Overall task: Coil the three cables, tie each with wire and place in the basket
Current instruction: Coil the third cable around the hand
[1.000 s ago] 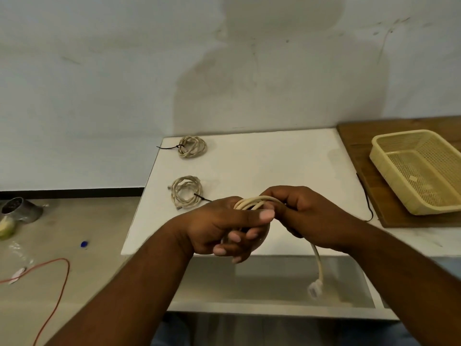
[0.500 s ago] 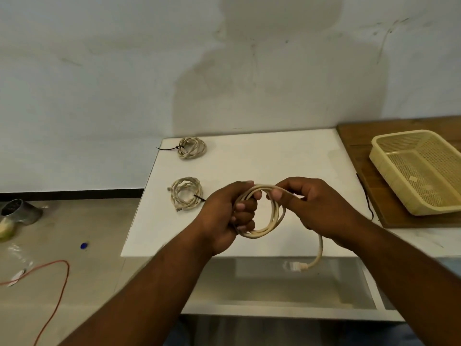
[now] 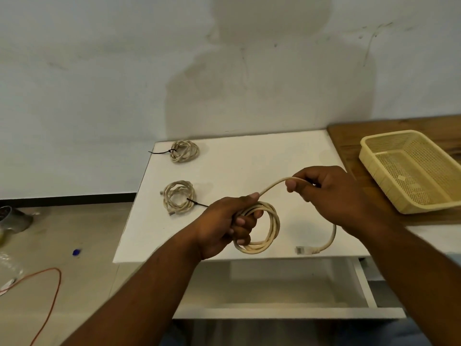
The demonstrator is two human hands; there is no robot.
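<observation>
While the left hand point(image 3: 222, 226) keeps a closed grip on the cream cable point(image 3: 259, 227) coil above the white surface point(image 3: 249, 166), the right hand point(image 3: 331, 196) pinches its free length; two tied coils point(image 3: 178, 197) lie beyond, the basket point(image 3: 411, 171) right.

Looks like a bare workroom, maybe: stained plaster wall point(image 3: 99, 71), concrete floor point(image 3: 74, 233), plain white table point(image 3: 249, 158), wooden bench point(image 3: 374, 131).

Left hand point(image 3: 224, 226) fisted, fingers curled inward, thumb extended forward. Right hand point(image 3: 331, 196) raised slightly higher, thumb and forefinger pinched. Both forearms bare, converging from below.
</observation>
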